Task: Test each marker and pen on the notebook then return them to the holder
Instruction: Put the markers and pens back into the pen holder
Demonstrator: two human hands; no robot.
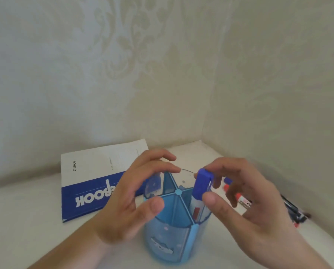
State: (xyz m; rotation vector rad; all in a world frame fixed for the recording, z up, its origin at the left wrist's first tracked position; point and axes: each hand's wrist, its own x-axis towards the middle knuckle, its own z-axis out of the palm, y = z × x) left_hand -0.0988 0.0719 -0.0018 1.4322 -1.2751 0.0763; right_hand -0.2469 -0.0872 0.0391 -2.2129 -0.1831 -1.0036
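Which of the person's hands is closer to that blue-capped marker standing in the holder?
The right hand. Its fingers are at the cap of the blue-capped marker, thumb alongside the barrel. The left hand curls around the holder rim on the opposite side, apart from the marker.

A white tabletop [26,220] sits in a corner where 2 walls [104,74] meet, both covered in pale wallpaper with a faint floral pattern.
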